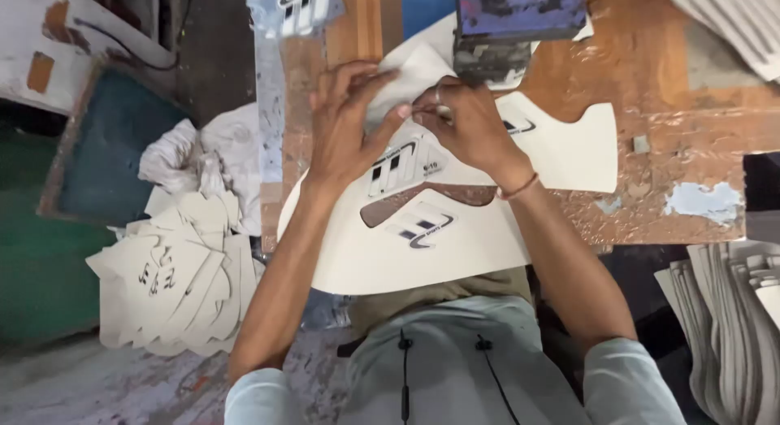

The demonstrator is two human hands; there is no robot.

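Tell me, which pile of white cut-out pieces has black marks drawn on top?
The pile on the floor at the left; its top piece carries black handwriting. The stack at the right edge shows only plain pale edges, standing side by side.

One camera only, worn on the head, looks almost straight down from close above. It faces the worn tabletop ahead, taking in both forearms, the person's lap and floor at left.
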